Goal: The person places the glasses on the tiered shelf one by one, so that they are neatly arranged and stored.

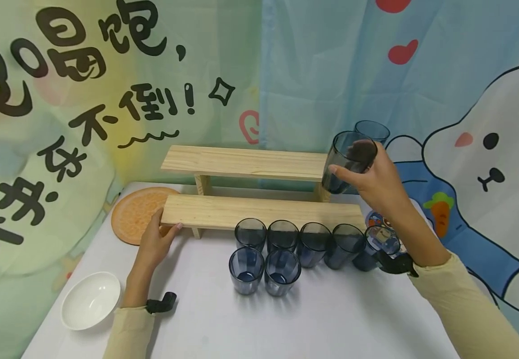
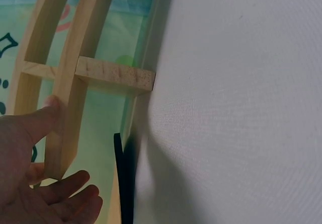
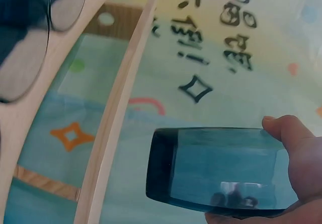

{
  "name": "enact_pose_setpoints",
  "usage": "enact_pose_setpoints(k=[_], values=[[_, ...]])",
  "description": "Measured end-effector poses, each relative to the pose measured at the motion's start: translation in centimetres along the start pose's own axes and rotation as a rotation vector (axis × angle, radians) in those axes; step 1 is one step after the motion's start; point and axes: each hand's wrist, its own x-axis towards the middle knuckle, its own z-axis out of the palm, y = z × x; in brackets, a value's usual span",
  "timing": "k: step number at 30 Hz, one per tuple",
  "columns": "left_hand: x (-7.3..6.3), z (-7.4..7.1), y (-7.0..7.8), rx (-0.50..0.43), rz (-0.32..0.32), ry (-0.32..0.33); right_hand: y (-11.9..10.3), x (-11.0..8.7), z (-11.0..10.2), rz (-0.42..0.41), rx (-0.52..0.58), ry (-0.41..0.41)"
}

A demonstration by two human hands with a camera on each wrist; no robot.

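A two-tier wooden shelf [image 1: 223, 207] stands on the white table. My left hand [image 1: 156, 242] grips the left end of its lower board, thumb on the board's edge [image 2: 65, 123] and the other fingers around the end. My right hand [image 1: 378, 177] holds a dark tinted glass [image 1: 337, 172] near its rim, raised at the upper board's right end; in the right wrist view its thick base [image 3: 161, 163] points toward the shelf. Another tinted glass [image 1: 371, 129] shows behind that hand, its lower part hidden. Several matching glasses [image 1: 281, 271] stand before the shelf, a back row with two in front.
At the left lies a round orange plate [image 1: 126, 214], partly behind the shelf end. Nearer the front left sits a white bowl [image 1: 90, 301]. A colourful printed item [image 1: 373, 219] shows behind the rightmost glass. Printed curtains [image 1: 304, 75] hang close behind the shelf.
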Motion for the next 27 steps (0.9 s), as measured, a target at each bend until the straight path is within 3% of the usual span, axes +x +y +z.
enact_pose_setpoints(k=[6, 14, 27], values=[[0.1, 0.0, 0.1, 0.009, 0.000, -0.007, 0.4, 3.7, 1.1, 0.017, 0.041, 0.027], [0.0, 0.1, 0.0, 0.008, -0.008, -0.014, 1.1, 6.9, 3.2, 0.060, 0.045, 0.076], [0.1, 0.1, -0.1, 0.013, -0.010, -0.005, 1.8, 8.9, 4.7, 0.129, 0.020, 0.098]])
